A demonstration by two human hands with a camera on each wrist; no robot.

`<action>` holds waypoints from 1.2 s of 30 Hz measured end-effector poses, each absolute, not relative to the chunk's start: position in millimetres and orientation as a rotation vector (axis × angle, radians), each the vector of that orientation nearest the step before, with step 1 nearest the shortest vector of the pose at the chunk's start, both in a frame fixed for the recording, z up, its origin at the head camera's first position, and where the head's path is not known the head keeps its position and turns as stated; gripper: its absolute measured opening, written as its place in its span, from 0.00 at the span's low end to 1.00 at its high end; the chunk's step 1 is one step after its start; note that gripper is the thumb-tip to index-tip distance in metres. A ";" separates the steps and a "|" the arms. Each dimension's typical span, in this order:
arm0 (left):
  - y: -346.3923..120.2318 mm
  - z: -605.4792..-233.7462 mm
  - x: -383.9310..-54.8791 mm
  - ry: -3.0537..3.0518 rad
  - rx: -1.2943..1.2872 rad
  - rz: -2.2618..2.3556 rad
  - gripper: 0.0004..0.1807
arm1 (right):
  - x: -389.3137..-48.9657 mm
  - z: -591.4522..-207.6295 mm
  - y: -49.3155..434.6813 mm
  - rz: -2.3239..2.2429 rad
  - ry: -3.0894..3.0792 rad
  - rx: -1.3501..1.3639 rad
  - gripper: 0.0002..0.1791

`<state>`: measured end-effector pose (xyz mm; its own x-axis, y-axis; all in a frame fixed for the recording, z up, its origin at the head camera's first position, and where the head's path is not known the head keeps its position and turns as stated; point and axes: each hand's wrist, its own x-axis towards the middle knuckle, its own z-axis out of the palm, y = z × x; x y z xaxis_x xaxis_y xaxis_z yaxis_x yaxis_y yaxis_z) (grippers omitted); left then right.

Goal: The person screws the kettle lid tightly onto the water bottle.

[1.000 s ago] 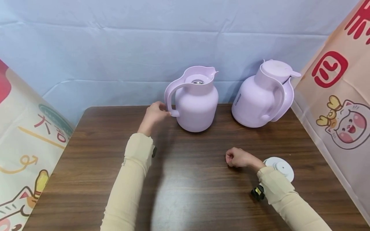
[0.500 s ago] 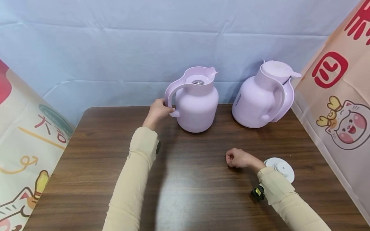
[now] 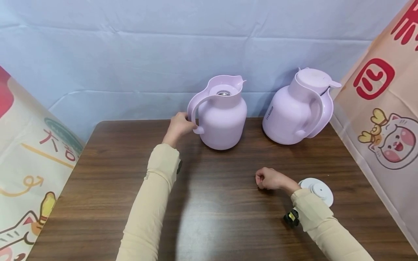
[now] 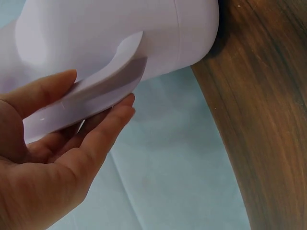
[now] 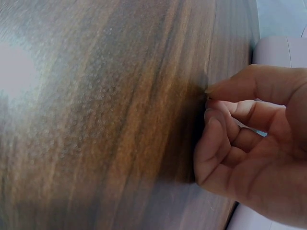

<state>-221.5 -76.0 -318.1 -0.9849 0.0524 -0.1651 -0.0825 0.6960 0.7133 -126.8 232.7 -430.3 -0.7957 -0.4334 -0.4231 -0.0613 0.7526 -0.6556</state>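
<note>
Lilac-coloured, the round-bellied, lidless pitcher (image 3: pixel 223 121) stands upright near upper centre, its curved handle (image 4: pixel 110 87) pinched by the left grip (image 3: pixel 179 127); a fuller wrap would probably steady it. Lower right, the right grip (image 3: pixel 272 178) rests idle, loosely curled, on the brown wood-grain desk (image 3: pixel 98 181).

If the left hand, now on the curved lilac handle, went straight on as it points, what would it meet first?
Probably the open-topped lilac plastic jug's rounded body; depth is unclear.

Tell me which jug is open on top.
The left jug, whose handle the left hand holds: its mouth is uncovered, while the right jug has its lid on.
</note>
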 end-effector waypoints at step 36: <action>-61.2 -321.1 -200.2 2.786 0.135 1.002 0.17 | -126.6 -428.0 233.8 -0.872 2.360 -0.397 0.08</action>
